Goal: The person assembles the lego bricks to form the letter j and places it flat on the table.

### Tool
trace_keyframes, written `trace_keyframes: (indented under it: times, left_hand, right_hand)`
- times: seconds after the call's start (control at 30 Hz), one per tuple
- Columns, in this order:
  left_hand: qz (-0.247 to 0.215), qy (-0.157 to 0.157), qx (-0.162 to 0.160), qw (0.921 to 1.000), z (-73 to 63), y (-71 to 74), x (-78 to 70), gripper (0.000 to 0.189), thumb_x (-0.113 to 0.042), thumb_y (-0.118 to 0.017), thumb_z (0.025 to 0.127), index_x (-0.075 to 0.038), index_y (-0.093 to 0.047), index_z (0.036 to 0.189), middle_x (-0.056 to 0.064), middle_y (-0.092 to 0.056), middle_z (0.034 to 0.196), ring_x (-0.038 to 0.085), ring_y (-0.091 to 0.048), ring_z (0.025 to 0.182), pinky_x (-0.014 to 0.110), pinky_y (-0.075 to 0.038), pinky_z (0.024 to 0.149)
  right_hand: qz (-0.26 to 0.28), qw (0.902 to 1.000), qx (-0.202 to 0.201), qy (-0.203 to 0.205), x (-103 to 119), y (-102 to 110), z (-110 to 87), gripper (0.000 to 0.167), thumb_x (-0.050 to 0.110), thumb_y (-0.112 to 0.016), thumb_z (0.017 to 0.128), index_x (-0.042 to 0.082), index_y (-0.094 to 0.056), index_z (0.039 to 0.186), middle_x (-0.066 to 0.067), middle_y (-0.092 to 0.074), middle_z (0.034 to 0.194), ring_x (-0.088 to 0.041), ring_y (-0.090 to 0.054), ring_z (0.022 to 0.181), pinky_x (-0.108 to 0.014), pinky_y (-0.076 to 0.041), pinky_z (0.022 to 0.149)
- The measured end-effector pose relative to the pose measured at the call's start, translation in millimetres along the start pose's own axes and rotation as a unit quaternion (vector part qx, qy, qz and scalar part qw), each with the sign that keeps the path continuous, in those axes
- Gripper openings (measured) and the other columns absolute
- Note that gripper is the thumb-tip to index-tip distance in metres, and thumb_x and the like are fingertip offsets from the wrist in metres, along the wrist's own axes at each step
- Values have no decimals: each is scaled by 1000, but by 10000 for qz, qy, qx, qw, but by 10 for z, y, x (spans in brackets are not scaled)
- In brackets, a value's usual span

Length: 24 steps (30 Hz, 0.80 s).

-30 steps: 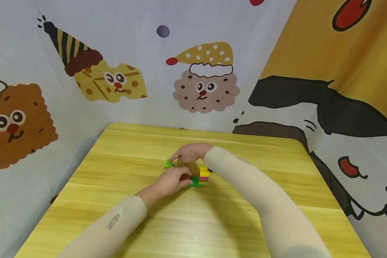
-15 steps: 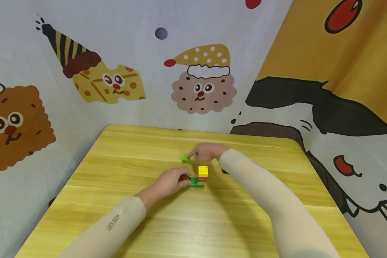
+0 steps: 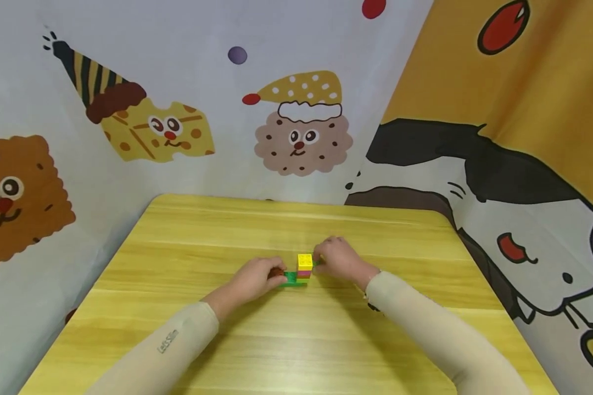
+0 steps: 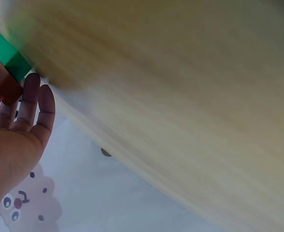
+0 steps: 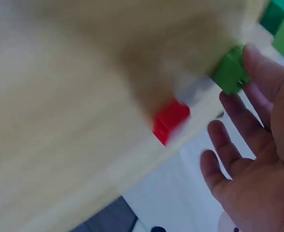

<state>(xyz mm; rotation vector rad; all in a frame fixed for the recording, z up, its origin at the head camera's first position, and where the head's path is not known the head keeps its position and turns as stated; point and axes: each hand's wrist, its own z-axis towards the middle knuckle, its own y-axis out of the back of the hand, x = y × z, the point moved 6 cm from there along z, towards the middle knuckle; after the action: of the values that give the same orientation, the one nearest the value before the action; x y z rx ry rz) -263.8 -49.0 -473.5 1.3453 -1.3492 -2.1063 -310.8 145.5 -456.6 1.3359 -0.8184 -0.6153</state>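
My left hand (image 3: 254,280) grips the left end of a small toy-brick build near the table's middle. A brown brick (image 4: 6,84) sits between its thumb and fingers, against a green brick (image 4: 11,58). The build has a low green base (image 3: 291,278); at its right end stands a stack with magenta below and a yellow brick (image 3: 305,260) on top. Just right of that stack is my right hand (image 3: 341,259). It pinches a bright green brick (image 5: 230,72) between thumb and index finger, the other fingers loosely spread. In the head view this brick is mostly hidden.
A red brick (image 5: 171,118) lies on the wooden table (image 3: 277,340), seen in the right wrist view. The table's far edge meets a white curtain (image 3: 217,175) printed with cartoon figures, which also runs along both sides.
My right hand has brought the bright green brick from behind the build, at the left, round to the right of the yellow-topped stack. My left hand keeps its grip on the build.
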Motion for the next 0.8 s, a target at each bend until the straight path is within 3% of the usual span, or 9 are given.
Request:
trace_keyframes:
  times: [0.17, 0.27, 0.33, 0.43, 0.53, 0.67, 0.8]
  left_hand:
    - [17, 3, -17, 10000, -1, 7, 0, 22, -32, -68, 95, -16, -67, 111, -10, -64, 89, 5, -57, 73, 23, -50, 67]
    - [19, -20, -17, 10000, -4, 10, -9, 22, -31, -68, 95, -15, -67, 110, -10, -64, 88, 5, -56, 72, 23, -50, 66]
    - [44, -32, -18, 10000, -5, 9, -11, 22, -31, -68, 95, -14, -67, 110, -10, -64, 88, 5, -56, 72, 23, -49, 66]
    - [40, -15, 5, 10000, -6, 13, -21, 22, -31, -68, 95, -14, -67, 110, -10, -64, 88, 6, -55, 72, 23, -49, 66]
    - [14, 4, 15, 10000, -1, 12, -18, 22, -30, -68, 95, -14, -67, 110, -10, -64, 87, 6, -55, 71, 23, -49, 65]
    - [-34, 42, 13, 10000, 4, 15, -18, 21, -30, -69, 95, -15, -67, 109, -11, -63, 85, 5, -56, 71, 23, -49, 65]
    - [-17, 21, 27, 10000, 3, 24, -39, 21, -31, -69, 95, -15, -67, 109, -11, -63, 85, 4, -56, 71, 24, -49, 64]
  right_hand:
    - [215, 9993, -271, -119, 3, -6, -100, 22, 28, -83, 83, 16, -71, 96, 6, -69, 92, -23, -60, 98, -49, -40, 99]
    - [605, 9966, -428, -355, -34, 108, -139, 26, 25, -79, 87, 13, -67, 106, 2, -69, 100, -25, -61, 101, -46, -45, 97]
    - [1179, 9895, -574, -607, -69, 242, -169, 31, 25, -76, 90, 11, -63, 115, -1, -67, 108, -25, -62, 105, -45, -48, 95]
    - [2180, 9699, -751, -789, -77, 460, -222, 40, 28, -73, 92, 10, -58, 125, -1, -63, 117, -23, -61, 107, -42, -52, 88]
    - [2628, 9608, -741, -485, 26, 631, -257, 46, 32, -74, 92, 10, -58, 129, 3, -63, 116, -17, -62, 102, -40, -54, 84]
    - [2491, 9670, -522, 127, 244, 726, -275, 45, 31, -75, 90, 12, -59, 128, 4, -64, 116, -15, -63, 100, -40, -54, 85]
    - [2214, 9735, -399, 414, 368, 694, -271, 43, 27, -77, 89, 10, -61, 125, 4, -65, 116, -19, -64, 101, -36, -53, 87]
